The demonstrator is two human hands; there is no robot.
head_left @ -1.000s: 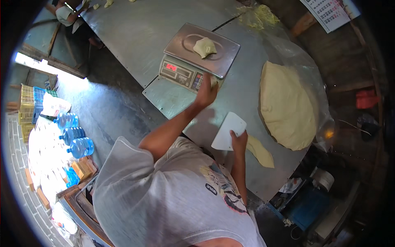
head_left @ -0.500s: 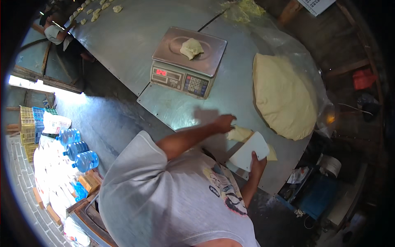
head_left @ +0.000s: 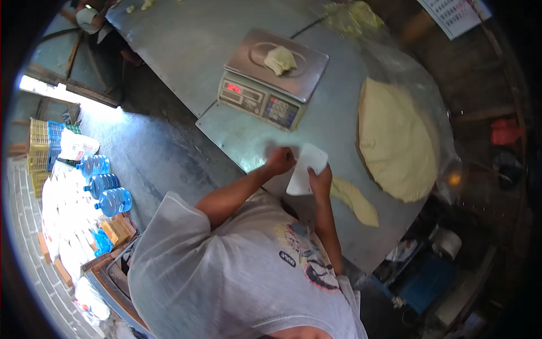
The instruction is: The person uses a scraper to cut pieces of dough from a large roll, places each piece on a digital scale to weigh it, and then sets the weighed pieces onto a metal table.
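My right hand [head_left: 320, 182] grips a white flat dough scraper [head_left: 307, 164], thumb on its face. Left of the scraper's edge, my left hand [head_left: 280, 161] is closed with its fingers curled; whatever they may hold is hidden. Both hands are over the metal table [head_left: 339, 118] near its front edge. Just right of my right hand lies a long strip of pale dough [head_left: 361, 206], partly covered by that hand. Farther off, a lump of dough [head_left: 280, 60] rests on the steel pan of a digital scale [head_left: 259, 101] with a lit red display.
A large slab of dough [head_left: 398, 141] lies at the table's right, beside clear plastic sheeting [head_left: 435, 107]. Small dough pieces [head_left: 147, 4] sit at the far left end, near another person [head_left: 93, 22]. Blue water bottles [head_left: 116, 201] and crates [head_left: 42, 144] stand on the floor at left.
Both hands have moved left, away from the dough strip, the scraper going with my right hand. More of the strip now shows. The view has shifted slightly.
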